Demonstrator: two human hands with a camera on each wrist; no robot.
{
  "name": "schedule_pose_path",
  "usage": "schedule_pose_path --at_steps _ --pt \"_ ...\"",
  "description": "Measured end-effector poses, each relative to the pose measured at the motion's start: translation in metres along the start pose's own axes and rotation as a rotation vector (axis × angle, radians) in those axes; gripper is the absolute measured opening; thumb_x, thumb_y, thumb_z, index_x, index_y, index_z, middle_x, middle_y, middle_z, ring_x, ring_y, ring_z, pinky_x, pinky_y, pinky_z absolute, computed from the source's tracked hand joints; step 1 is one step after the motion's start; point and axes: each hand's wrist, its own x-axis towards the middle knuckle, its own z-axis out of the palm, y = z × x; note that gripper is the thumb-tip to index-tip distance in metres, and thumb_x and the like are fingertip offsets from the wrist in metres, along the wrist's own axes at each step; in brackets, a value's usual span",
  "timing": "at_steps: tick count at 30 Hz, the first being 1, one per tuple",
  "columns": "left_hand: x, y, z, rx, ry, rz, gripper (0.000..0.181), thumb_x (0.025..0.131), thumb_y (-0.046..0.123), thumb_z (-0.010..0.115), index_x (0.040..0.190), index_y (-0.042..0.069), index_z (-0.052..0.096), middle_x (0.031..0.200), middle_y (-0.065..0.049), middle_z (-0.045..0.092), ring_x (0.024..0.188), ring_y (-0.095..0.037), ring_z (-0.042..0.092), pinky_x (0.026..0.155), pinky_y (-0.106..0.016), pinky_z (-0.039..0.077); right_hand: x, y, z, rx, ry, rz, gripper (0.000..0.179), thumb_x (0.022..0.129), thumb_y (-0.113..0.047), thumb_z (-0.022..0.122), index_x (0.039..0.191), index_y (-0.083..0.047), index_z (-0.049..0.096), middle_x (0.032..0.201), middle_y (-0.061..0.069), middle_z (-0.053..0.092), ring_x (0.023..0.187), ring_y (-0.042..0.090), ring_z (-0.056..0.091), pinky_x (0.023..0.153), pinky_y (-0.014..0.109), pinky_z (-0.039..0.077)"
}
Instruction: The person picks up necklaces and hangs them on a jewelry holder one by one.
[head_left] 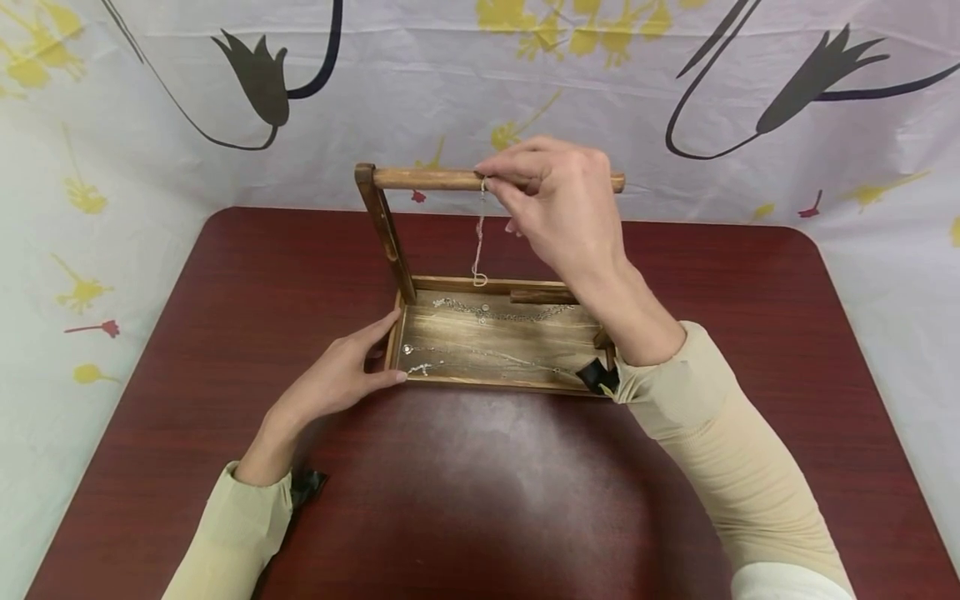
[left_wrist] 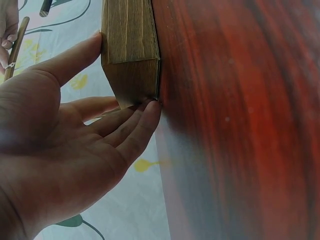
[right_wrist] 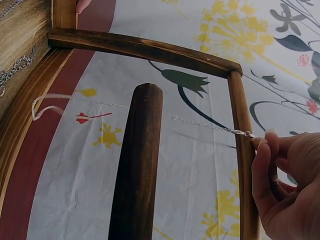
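Observation:
A wooden jewelry stand has an upright frame over a shallow tray. My left hand holds the tray's left end, thumb at the front corner; in the left wrist view its fingers reach around the wooden end. My right hand is up at the top bar, where thumb and fingertips pinch a thin silver chain. The chain hangs down from the bar, its lower end looped. In the right wrist view, fingertips hold the chain's clasp against the bar.
More silver chains lie in the tray, a thicker chain at the back and a thin one near the front. A shorter wooden bar crosses lower down. The stand is on a dark red table before a flower-patterned cloth.

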Motion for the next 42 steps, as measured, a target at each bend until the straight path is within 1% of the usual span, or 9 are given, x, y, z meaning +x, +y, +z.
schedule_pose_path --at_steps 8,10,16,23,26,31,35,38,42 --pt "-0.001 -0.001 0.001 0.002 0.001 -0.001 0.09 0.09 0.032 0.076 0.16 0.017 0.022 0.16 -0.008 0.03 0.14 -0.027 0.039 0.114 -0.047 0.035 -0.001 0.001 0.001 0.02 -0.002 0.006 0.014 0.093 -0.015 0.072 0.104 -0.015 0.08 0.1 0.0 0.075 0.055 0.002 0.063 0.055 0.011 0.051" --pt "-0.002 -0.001 0.001 0.001 0.004 0.002 0.089 0.089 0.032 0.076 0.16 0.017 0.023 0.159 -0.008 0.031 0.14 -0.027 0.04 0.113 -0.047 0.036 -0.002 0.001 0.001 0.02 0.0 0.007 0.014 0.093 -0.015 0.072 0.104 -0.016 0.08 0.1 0.0 0.075 0.056 0.003 0.063 0.055 0.011 0.051" --pt "-0.003 -0.001 0.0 -0.005 0.007 0.003 0.089 0.089 0.031 0.076 0.159 0.017 0.023 0.16 -0.008 0.031 0.14 -0.027 0.04 0.113 -0.047 0.036 -0.003 0.002 -0.001 0.01 0.018 -0.004 0.014 0.091 -0.016 0.075 0.104 -0.015 0.08 0.099 -0.001 0.075 0.065 0.004 0.066 0.058 0.011 0.05" --pt "-0.001 -0.001 0.001 -0.007 0.0 0.0 0.09 0.09 0.032 0.076 0.16 0.018 0.022 0.16 -0.007 0.029 0.141 -0.027 0.038 0.113 -0.048 0.036 -0.005 0.003 -0.004 0.001 0.026 0.0 0.021 0.091 -0.022 0.075 0.111 -0.018 0.078 0.103 0.0 0.075 0.058 0.006 0.063 0.053 0.012 0.044" --pt "-0.001 -0.001 0.001 -0.003 0.0 0.0 0.09 0.09 0.032 0.076 0.16 0.019 0.022 0.16 -0.006 0.029 0.142 -0.026 0.036 0.114 -0.047 0.035 -0.006 0.003 -0.006 0.04 0.021 0.018 0.023 0.092 -0.023 0.074 0.114 -0.02 0.077 0.105 -0.003 0.075 0.057 0.006 0.063 0.049 0.013 0.042" --pt "-0.001 0.0 0.0 -0.005 0.003 -0.003 0.09 0.09 0.031 0.076 0.16 0.018 0.022 0.16 -0.007 0.03 0.141 -0.027 0.038 0.114 -0.047 0.035 -0.008 0.003 -0.011 0.194 0.013 0.047 0.025 0.091 -0.02 0.074 0.116 -0.02 0.076 0.105 -0.008 0.075 0.057 0.008 0.066 0.042 0.018 0.04" --pt "-0.001 0.001 0.0 -0.005 -0.001 -0.01 0.089 0.09 0.031 0.076 0.16 0.019 0.022 0.16 -0.007 0.029 0.142 -0.027 0.036 0.114 -0.048 0.034 -0.011 0.005 -0.015 0.281 0.018 0.063 0.027 0.089 -0.019 0.077 0.116 -0.019 0.076 0.103 -0.008 0.075 0.06 0.01 0.068 0.046 0.023 0.046" --pt "0.0 0.0 0.0 -0.002 -0.004 -0.013 0.089 0.09 0.03 0.076 0.16 0.018 0.021 0.16 -0.008 0.029 0.143 -0.028 0.035 0.115 -0.049 0.033 -0.016 0.007 -0.018 0.331 0.03 0.078 0.028 0.088 -0.016 0.077 0.116 -0.017 0.076 0.103 -0.004 0.075 0.059 0.012 0.068 0.05 0.025 0.051" --pt "0.001 0.0 0.0 -0.001 -0.007 -0.02 0.089 0.09 0.03 0.076 0.16 0.018 0.021 0.16 -0.008 0.029 0.143 -0.028 0.035 0.115 -0.049 0.033 -0.021 0.01 -0.019 0.389 0.033 0.086 0.027 0.088 -0.012 0.077 0.114 -0.014 0.076 0.102 0.0 0.076 0.059 0.014 0.069 0.051 0.026 0.053"
